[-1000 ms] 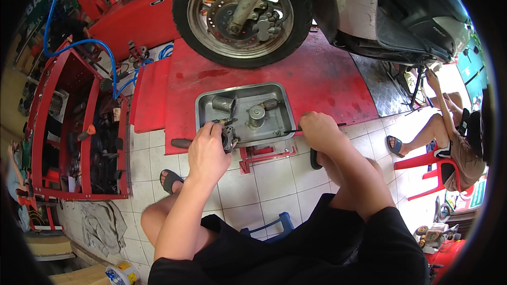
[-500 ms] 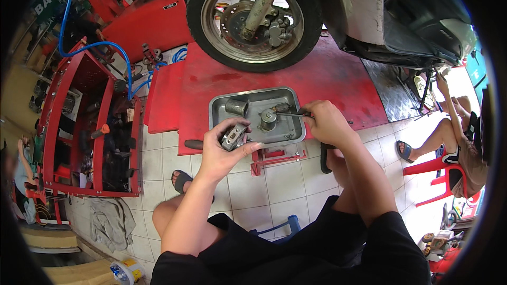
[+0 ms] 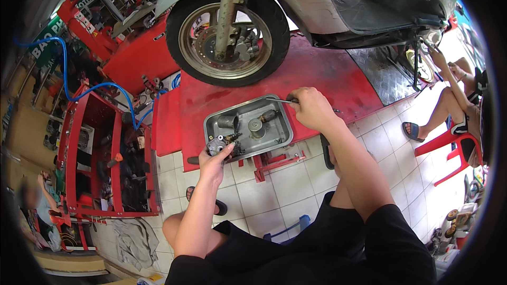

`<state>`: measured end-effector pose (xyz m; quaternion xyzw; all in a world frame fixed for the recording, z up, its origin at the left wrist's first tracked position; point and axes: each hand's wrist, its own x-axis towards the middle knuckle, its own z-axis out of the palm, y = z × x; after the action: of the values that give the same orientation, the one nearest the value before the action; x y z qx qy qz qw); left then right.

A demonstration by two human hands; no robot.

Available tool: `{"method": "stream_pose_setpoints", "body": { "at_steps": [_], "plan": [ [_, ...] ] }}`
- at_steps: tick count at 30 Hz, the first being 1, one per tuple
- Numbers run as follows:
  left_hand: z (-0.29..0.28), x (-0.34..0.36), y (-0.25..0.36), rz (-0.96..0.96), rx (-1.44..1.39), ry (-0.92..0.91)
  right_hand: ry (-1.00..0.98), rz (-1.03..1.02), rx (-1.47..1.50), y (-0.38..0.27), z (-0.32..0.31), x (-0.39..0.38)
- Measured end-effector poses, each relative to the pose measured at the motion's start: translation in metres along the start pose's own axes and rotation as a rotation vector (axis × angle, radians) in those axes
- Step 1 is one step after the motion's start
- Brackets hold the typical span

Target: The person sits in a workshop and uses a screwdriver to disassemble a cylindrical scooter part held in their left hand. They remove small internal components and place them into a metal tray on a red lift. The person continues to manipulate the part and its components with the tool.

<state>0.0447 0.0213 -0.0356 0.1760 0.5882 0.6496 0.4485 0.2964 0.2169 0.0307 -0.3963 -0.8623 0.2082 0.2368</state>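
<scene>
My left hand grips a small grey cast-metal part with holes and dark fittings, over the near left corner of a metal tray. My right hand is closed around a thin rod-shaped tool, its shaft pointing left across the tray's far right rim. Inside the tray are a dark hollow metal cylinder, a round can-like metal piece and a dark fitting beside it. Fingers hide much of the held part and the tool's grip.
The tray rests at the near edge of a red platform. A scooter's front wheel stands just beyond. At left is a red tool cart with a blue hose. Another person sits right on a red stool.
My left hand has lowered and turned the metal part, so another side shows. My right hand has lifted the tool away from the pieces toward the tray's far rim. The view has shifted.
</scene>
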Motion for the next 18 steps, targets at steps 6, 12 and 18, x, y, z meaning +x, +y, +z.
{"method": "stream_pose_setpoints", "body": {
  "at_steps": [6,12,18],
  "plan": [
    [-0.014,0.032,-0.012,0.259,0.232,0.161,0.007,0.047,0.015,0.003,-0.014,-0.007],
    [-0.040,0.072,-0.008,0.338,0.692,0.201,0.043,0.039,0.056,0.011,-0.019,-0.004],
    [-0.056,0.096,-0.023,0.123,0.590,0.228,-0.012,0.073,0.066,0.010,-0.024,0.003]
  ]
}}
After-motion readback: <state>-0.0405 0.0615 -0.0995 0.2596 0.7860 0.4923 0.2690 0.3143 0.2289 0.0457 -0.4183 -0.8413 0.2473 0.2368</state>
